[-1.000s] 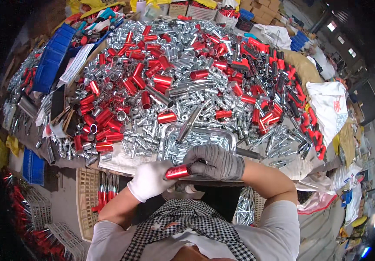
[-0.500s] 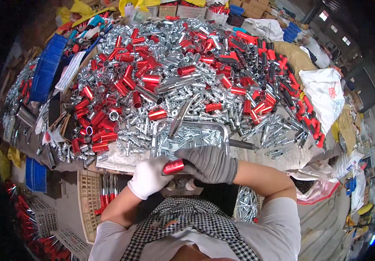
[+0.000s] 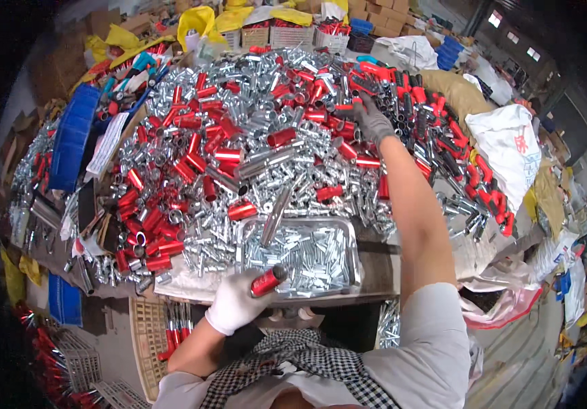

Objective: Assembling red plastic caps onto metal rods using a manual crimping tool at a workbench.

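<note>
At the near edge of a heaped worktable (image 3: 379,262), a white-gloved left hand (image 3: 239,300) grasps a red tube (image 3: 268,281) close to a metal tray (image 3: 357,258) of silver pins (image 3: 310,255); across the pile (image 3: 266,170), the gray-gloved right hand (image 3: 374,123) is beside black-and-red handles (image 3: 363,83), its grip impossible to tell.

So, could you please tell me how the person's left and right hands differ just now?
The left hand is gloved in white; the right hand is gloved in grey. The left hand holds a red tube beside the metal tray; the right hand is stretched out over the heap of parts, its grip unclear. Both have bare forearms.
</note>
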The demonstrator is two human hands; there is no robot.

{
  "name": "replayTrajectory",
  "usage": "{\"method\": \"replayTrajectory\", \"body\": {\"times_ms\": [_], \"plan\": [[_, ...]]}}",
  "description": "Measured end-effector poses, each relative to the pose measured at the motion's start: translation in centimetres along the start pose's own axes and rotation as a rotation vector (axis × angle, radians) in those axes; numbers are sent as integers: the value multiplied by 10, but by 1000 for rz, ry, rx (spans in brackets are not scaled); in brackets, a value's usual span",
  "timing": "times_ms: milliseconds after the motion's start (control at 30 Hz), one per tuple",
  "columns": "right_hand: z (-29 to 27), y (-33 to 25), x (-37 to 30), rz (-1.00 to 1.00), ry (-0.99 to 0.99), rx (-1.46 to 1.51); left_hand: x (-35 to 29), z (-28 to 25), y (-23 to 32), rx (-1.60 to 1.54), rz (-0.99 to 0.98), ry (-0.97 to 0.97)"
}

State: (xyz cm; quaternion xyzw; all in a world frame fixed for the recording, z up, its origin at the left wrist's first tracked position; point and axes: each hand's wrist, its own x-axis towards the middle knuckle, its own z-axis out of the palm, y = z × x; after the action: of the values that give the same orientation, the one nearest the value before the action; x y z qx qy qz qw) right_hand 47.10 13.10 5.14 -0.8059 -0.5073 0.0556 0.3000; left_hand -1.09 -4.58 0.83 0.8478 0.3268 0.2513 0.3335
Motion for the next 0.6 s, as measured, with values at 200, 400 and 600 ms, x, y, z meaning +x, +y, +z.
{"method": "replayTrajectory", "body": {"times_ms": [200, 400, 600], "plan": [[62, 17, 65, -82, -200, 201, -3, 0, -2, 20, -73, -97], [50, 28, 80, 180, -83, 175, 2, -1, -5, -22, -110, -168], [-7, 38, 19, -77, 454, 558, 3, -5, 4, -19, -87, -112]]}}
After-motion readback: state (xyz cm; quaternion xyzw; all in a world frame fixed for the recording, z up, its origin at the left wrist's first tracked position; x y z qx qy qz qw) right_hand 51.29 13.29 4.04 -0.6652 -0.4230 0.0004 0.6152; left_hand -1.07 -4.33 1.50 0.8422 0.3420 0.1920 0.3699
